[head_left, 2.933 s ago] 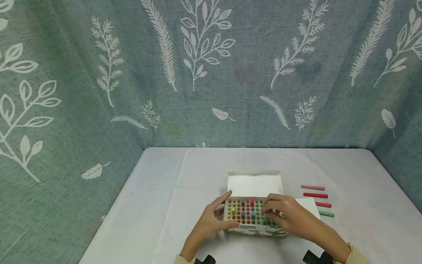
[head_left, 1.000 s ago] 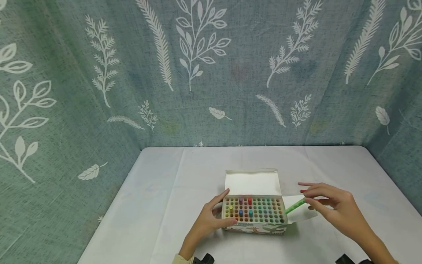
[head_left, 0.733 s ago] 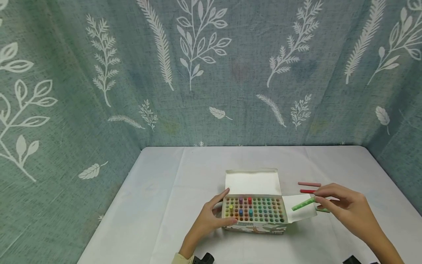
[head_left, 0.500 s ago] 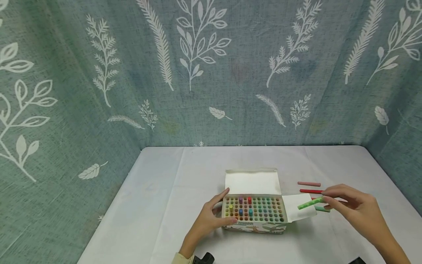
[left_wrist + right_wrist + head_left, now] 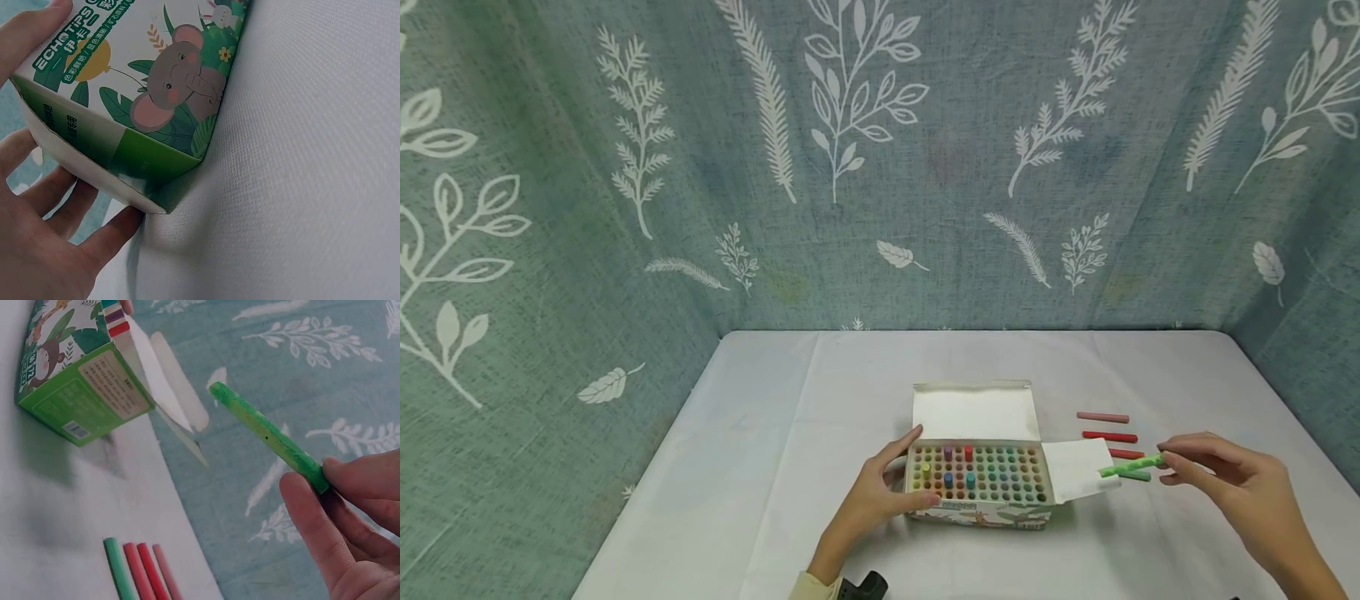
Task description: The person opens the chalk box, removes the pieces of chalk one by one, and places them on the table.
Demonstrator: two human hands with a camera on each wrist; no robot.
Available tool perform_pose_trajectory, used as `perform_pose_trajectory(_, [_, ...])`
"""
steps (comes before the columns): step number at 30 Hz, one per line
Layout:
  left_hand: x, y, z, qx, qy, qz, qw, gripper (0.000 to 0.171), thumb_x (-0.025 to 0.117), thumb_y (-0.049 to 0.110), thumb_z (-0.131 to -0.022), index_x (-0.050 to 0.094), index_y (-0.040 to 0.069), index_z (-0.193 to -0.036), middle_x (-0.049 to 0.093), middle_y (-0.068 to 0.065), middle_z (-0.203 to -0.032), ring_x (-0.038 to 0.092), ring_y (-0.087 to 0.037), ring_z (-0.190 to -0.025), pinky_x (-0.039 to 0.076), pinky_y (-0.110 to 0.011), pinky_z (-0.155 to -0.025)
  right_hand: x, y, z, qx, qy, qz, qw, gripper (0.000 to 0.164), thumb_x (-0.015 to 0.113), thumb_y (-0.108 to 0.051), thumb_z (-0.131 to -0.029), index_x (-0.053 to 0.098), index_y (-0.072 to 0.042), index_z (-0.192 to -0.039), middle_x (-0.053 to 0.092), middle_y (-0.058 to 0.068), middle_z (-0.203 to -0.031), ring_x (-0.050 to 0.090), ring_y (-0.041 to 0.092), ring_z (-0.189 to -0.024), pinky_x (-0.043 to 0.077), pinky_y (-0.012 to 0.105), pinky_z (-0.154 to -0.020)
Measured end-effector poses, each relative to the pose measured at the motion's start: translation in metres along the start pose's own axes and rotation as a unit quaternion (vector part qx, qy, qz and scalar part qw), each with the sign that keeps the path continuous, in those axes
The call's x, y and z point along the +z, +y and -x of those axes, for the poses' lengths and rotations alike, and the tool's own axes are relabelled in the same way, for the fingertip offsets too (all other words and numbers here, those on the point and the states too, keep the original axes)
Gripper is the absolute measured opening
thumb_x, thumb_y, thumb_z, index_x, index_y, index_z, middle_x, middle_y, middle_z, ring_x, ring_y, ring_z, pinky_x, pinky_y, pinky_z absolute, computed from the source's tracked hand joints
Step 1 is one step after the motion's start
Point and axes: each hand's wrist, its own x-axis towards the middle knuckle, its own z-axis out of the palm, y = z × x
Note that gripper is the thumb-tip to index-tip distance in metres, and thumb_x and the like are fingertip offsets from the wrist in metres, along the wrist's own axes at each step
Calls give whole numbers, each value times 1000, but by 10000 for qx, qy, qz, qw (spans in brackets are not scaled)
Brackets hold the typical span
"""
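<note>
A bright green chalk stick [image 5: 1129, 466] is pinched at one end between the thumb and fingertips of my right hand [image 5: 1243, 492]. It hovers over the side flap's outer edge, near the loose chalk. In the right wrist view the stick [image 5: 269, 439] shows a mottled surface and a small dark speck. My left hand [image 5: 872, 496] grips the left end of a printed chalk box [image 5: 981, 515], thumb at the front edge. Several coloured chalk ends stand in the box's grid of holes. An elephant decorates the box [image 5: 181, 81] in the left wrist view.
Right of the box lie a pink chalk stick [image 5: 1102, 417], a red one [image 5: 1109, 437], another red one [image 5: 1127, 454] and a dark green one [image 5: 1135, 476]. The box's lid [image 5: 976, 414] and side flap [image 5: 1078, 471] stand open. A leaf-patterned curtain [image 5: 955, 167] surrounds the white table [image 5: 790, 467].
My right hand has come away from the box's holes with the green chalk stick and moved rightward toward the loose sticks. My left hand stays on the box.
</note>
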Motion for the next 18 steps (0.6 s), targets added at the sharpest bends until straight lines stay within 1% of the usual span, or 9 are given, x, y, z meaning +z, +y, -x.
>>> perform_pose_trajectory(3, [0, 0, 0, 45, -28, 5, 10000, 84, 81, 29, -76, 35, 37, -145, 33, 1, -149, 40, -25, -130, 38, -44, -105, -3, 8, 2, 144, -15, -115, 9998, 21, 65, 1, -88, 63, 11, -106, 69, 1, -95, 69, 22, -73, 57, 32, -66])
perform_pose_trajectory(8, [0, 1, 0, 107, -44, -9, 9999, 85, 81, 28, -76, 34, 35, -146, 33, 1, -149, 38, -25, -132, 38, -44, -105, -9, 21, 6, 405, -12, -207, 9990, 23, 63, -2, -90, 62, 12, -109, 68, -2, -96, 69, 20, -75, 57, 32, -67])
perform_pose_trajectory(12, [0, 2, 0, 38, -49, -4, 10000, 85, 82, 28, -76, 35, 35, -146, 33, 3, -149, 38, -23, -132, 38, -43, -105, -13, 31, 10, 736, 83, -256, 9969, 22, 64, -5, -90, 64, 8, -108, 68, -6, -95, 69, 18, -74, 57, 28, -66])
perform_pose_trajectory(15, [0, 2, -1, 32, -41, -35, 10000, 85, 81, 28, -76, 35, 35, -146, 32, 3, -149, 36, -24, -133, 38, -43, -105, -15, 41, 11, 1039, 127, -432, 9936, 19, 64, -8, -91, 67, 3, -106, 67, -11, -93, 70, 17, -73, 57, 26, -66])
perform_pose_trajectory(18, [0, 2, -1, 30, -33, -9, 10000, 85, 81, 27, -76, 34, 35, -146, 32, 1, -149, 38, -26, -132, 39, -44, -104, -17, 52, 12, 1311, 134, -805, 9880, 19, 65, -8, -90, 68, 2, -106, 67, -11, -92, 70, 19, -73, 57, 25, -66])
